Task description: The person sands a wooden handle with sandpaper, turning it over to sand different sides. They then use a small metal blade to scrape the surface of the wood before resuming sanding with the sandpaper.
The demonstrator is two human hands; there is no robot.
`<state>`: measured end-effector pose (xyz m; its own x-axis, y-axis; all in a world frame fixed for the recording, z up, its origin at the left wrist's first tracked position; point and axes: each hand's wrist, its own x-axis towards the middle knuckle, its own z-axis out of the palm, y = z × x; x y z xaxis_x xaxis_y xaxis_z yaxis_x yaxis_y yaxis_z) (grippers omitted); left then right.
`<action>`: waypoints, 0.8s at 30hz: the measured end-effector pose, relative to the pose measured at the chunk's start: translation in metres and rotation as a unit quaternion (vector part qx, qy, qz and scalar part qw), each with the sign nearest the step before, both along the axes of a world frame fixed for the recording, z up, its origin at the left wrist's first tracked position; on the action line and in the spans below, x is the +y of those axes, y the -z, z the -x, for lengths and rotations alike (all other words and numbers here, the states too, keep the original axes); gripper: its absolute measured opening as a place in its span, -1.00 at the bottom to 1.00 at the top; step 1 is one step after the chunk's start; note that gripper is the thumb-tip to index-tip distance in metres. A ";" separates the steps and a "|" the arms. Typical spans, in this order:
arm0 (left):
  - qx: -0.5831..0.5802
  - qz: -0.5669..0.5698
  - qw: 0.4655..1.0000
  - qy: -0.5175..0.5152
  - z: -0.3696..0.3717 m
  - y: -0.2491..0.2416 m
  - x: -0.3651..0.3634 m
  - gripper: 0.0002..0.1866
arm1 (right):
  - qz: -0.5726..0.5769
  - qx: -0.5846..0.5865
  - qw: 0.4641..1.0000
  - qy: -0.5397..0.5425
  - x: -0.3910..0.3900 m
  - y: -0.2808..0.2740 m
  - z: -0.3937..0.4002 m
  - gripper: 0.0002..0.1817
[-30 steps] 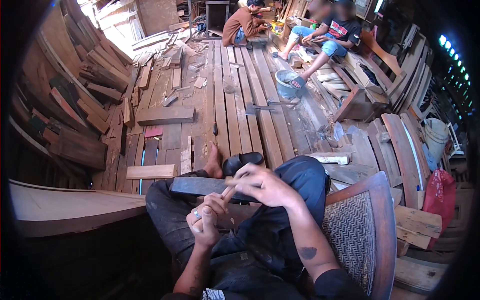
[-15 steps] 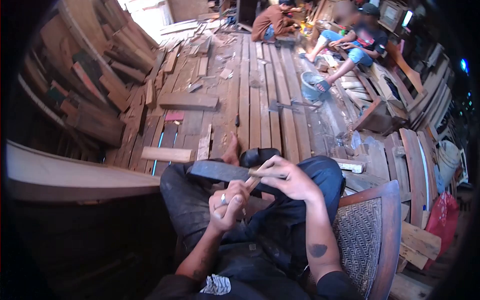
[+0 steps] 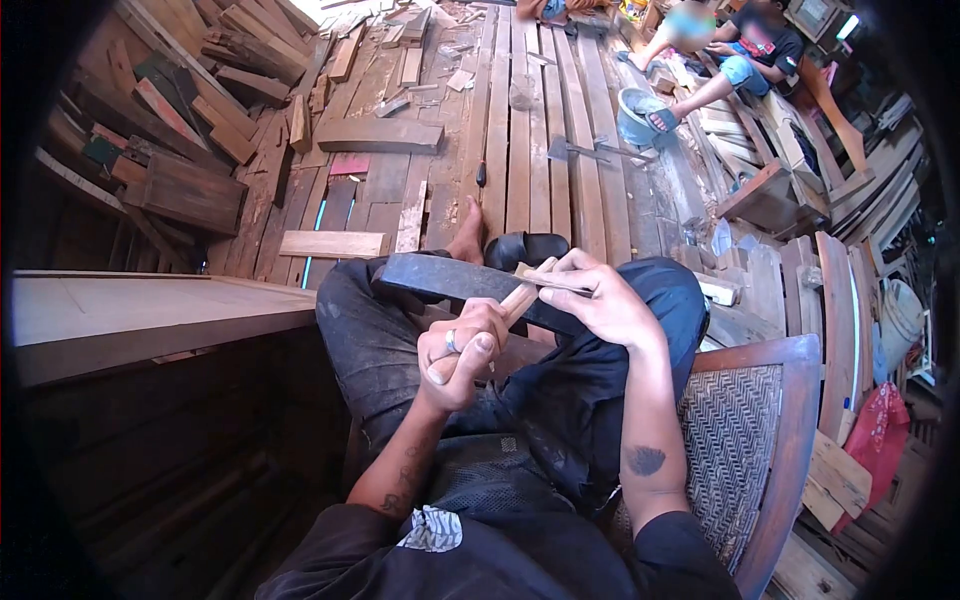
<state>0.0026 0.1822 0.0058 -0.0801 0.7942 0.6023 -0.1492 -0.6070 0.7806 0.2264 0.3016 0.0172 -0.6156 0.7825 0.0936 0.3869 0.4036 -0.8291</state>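
Observation:
My left hand (image 3: 463,350) is wrapped round a slim wooden piece (image 3: 517,303), which slants up and to the right over my lap. At the far end of that piece, my right hand (image 3: 600,300) pinches a small flat tan strip (image 3: 556,284) between thumb and fingers, pressed against the wood. Behind both hands a dark grey block (image 3: 440,275) lies across my legs. Whether the strip is sandpaper or thin wood, I cannot tell.
A woven-backed chair (image 3: 806,400) stands close on my right, a pale board (image 3: 150,320) on my left. Ahead on the plank floor lie a screwdriver (image 3: 482,174), an axe-like tool (image 3: 590,150), a thick beam (image 3: 380,136) and a bucket (image 3: 637,125). Two people sit farther off.
The view has tilted down, so the floor and people appear higher. My right hand and the strip sit slightly farther right and more of the wooden piece shows between my hands.

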 end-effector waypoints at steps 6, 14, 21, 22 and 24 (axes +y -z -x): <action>0.016 0.000 1.000 0.004 -0.001 -0.006 0.000 -0.67 | 0.001 -0.096 0.995 0.030 -0.001 -0.020 0.001 -0.64; 0.028 -0.011 1.000 0.006 -0.003 -0.006 -0.001 -0.70 | 0.002 -0.084 0.996 0.001 0.002 -0.020 0.002 -0.66; 0.067 -0.019 0.997 0.022 -0.003 -0.009 -0.002 -0.69 | 0.059 0.014 0.997 -0.054 0.003 -0.018 0.000 -0.67; 0.065 -0.022 0.997 0.021 -0.003 -0.008 -0.001 -0.69 | 0.071 0.089 0.987 -0.114 0.000 -0.018 0.000 -0.67; 0.061 -0.022 0.998 0.020 -0.002 -0.004 -0.002 -0.68 | 0.102 0.054 0.990 -0.084 0.001 -0.016 -0.001 -0.67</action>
